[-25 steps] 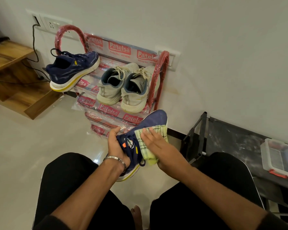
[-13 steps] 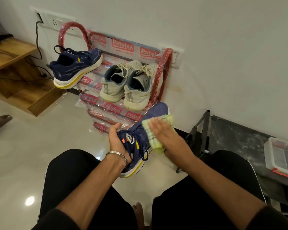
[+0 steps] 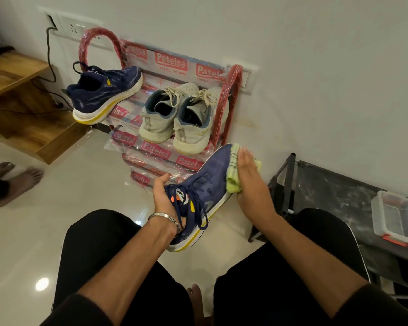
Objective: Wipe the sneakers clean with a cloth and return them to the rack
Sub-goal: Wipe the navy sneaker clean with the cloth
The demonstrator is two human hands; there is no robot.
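Note:
My left hand (image 3: 164,200) grips a navy sneaker (image 3: 209,182) with a yellow-and-white sole by its collar, toe pointing away toward the rack. My right hand (image 3: 250,182) lies flat on a yellow-green cloth (image 3: 232,170) and presses it against the sneaker's right side near the toe. The matching navy sneaker (image 3: 104,92) sits at the left end of the red rack's (image 3: 226,100) top shelf, its heel jutting past the rack's edge. A pair of pale grey sneakers (image 3: 174,116) rests beside it on the right.
A black metal stand (image 3: 285,182) with a clear plastic box (image 3: 396,220) stands at the right. A wooden shelf unit (image 3: 17,100) is at the left, with a cable from the wall socket. Another person's bare feet (image 3: 12,177) are on the floor at the left edge.
My right hand has slid the cloth from the sneaker's top forward and over to its right side near the toe. The view has tilted, bringing another person's feet into sight at the left.

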